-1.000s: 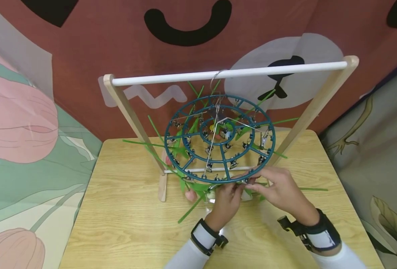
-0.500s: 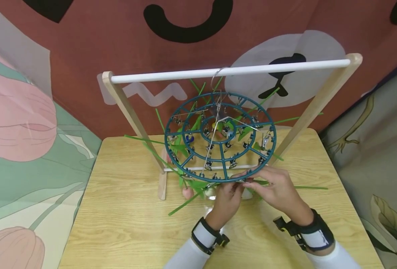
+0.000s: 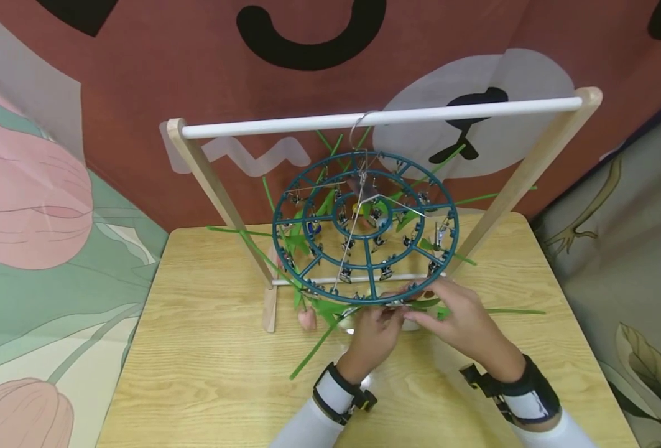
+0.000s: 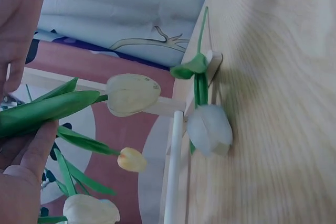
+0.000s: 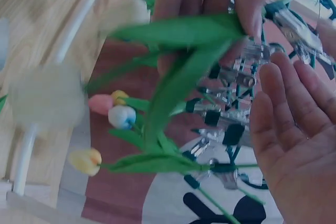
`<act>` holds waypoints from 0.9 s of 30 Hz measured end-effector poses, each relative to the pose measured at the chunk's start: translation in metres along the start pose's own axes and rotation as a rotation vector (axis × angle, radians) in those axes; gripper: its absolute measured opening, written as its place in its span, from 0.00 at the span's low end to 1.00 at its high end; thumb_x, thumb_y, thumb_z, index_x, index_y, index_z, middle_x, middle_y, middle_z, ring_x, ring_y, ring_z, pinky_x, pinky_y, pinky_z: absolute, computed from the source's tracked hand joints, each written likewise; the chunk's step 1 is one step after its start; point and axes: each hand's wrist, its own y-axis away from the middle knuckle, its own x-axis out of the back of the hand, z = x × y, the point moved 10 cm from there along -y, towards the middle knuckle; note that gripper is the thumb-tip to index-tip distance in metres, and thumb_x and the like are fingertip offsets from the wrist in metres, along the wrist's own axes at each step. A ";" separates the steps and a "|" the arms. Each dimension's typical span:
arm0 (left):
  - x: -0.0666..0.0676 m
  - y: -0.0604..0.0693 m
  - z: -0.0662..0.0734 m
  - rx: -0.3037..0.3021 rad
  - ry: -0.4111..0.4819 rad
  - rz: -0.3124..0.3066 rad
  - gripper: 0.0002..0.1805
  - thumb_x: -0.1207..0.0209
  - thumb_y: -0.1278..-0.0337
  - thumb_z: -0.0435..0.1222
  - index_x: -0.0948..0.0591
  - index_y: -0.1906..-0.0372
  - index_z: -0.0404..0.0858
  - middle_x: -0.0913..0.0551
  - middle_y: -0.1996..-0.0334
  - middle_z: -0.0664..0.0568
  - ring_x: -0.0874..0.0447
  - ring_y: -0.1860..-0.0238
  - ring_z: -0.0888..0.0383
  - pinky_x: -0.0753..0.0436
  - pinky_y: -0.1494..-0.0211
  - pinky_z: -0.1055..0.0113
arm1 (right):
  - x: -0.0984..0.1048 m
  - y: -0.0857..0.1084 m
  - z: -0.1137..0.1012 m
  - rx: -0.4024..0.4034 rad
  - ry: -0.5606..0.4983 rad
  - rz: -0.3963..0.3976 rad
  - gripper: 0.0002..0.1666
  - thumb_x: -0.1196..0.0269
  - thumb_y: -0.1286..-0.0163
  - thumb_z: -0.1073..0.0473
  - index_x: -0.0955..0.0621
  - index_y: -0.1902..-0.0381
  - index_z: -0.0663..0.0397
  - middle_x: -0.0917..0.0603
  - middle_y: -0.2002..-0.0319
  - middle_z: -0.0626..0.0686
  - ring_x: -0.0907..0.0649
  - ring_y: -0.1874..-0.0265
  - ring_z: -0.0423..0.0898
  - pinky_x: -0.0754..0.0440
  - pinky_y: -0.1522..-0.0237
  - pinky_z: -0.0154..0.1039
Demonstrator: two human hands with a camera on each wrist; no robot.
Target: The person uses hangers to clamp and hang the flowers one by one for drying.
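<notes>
My left hand [image 3: 374,342] grips a white tulip [image 4: 132,95] by its green stem and leaves under the front rim of a round dark-teal clip hanger [image 3: 370,269]. At that rim, my right hand [image 3: 464,326] pinches a metal clip [image 5: 298,31] between thumb and fingers, beside the tulip's stem. Several tulips hang from other clips, blooms down, among them a pink tulip [image 3: 306,318] at front left and a yellow tulip [image 5: 86,161]. Another white tulip [image 4: 210,129] lies on the table. The ring and hands partly hide the held bloom in the head view.
The hanger hooks over the white top bar [image 3: 285,126] of a wooden rack [image 3: 509,193] standing on a light wood table [image 3: 196,373]. A lower white bar [image 4: 174,166] joins the rack's sides. Printed cloth [image 3: 196,68] hangs behind and at both sides.
The hanger has swayed slightly to the left, and the pink tulip at front left has swung left. Both hands stay at the front rim with small shifts.
</notes>
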 end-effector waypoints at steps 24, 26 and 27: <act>0.053 0.028 -0.019 -0.007 0.037 0.197 0.10 0.44 0.33 0.18 0.16 0.53 0.25 0.11 0.58 0.34 0.10 0.60 0.45 0.10 0.56 0.67 | 0.023 0.038 0.037 -0.188 -0.012 0.011 0.21 0.28 0.42 0.75 0.14 0.58 0.43 0.11 0.63 0.44 0.16 0.70 0.31 0.20 0.66 0.20; 0.059 0.031 -0.022 0.018 0.021 0.238 0.09 0.43 0.34 0.18 0.15 0.55 0.26 0.10 0.61 0.35 0.13 0.67 0.53 0.12 0.63 0.70 | 0.023 0.040 0.039 -0.212 -0.008 0.008 0.21 0.28 0.41 0.74 0.14 0.58 0.42 0.11 0.64 0.43 0.17 0.71 0.31 0.21 0.67 0.20; 0.062 0.032 -0.024 0.027 0.014 0.259 0.09 0.43 0.35 0.18 0.15 0.57 0.26 0.11 0.64 0.35 0.16 0.69 0.56 0.13 0.65 0.70 | 0.023 0.040 0.040 -0.222 -0.004 0.005 0.21 0.28 0.40 0.74 0.14 0.58 0.42 0.11 0.64 0.43 0.17 0.71 0.31 0.21 0.66 0.20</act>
